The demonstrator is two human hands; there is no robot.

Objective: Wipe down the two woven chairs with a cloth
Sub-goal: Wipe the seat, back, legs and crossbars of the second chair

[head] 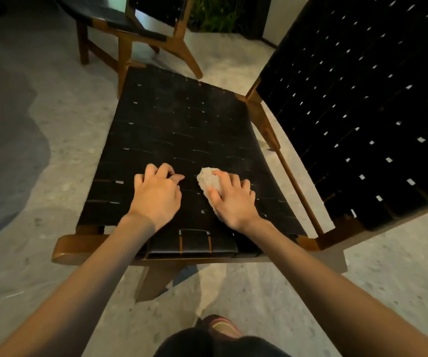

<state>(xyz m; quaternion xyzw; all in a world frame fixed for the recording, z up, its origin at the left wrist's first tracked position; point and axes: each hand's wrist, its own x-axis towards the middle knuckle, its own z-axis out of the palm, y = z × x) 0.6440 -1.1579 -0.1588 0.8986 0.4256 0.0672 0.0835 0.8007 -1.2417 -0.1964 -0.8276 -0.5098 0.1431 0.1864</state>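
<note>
A chair with a black woven seat (182, 130) and wooden frame stands right in front of me, its woven backrest (362, 104) rising at the right. My right hand (233, 199) holds a small bunched white cloth (209, 180) against the near part of the seat, thumb and fingers around it. My left hand (156, 191) rests on the seat just left of the cloth, fingers curled, holding nothing. A second woven chair (120, 24) stands farther back at the upper left.
The floor (53, 176) is pale speckled stone, with a dark patch (4, 150) at the left. Green plants (220, 14) stand at the back. My foot in a shoe (220, 325) is on the floor below the seat's front rail.
</note>
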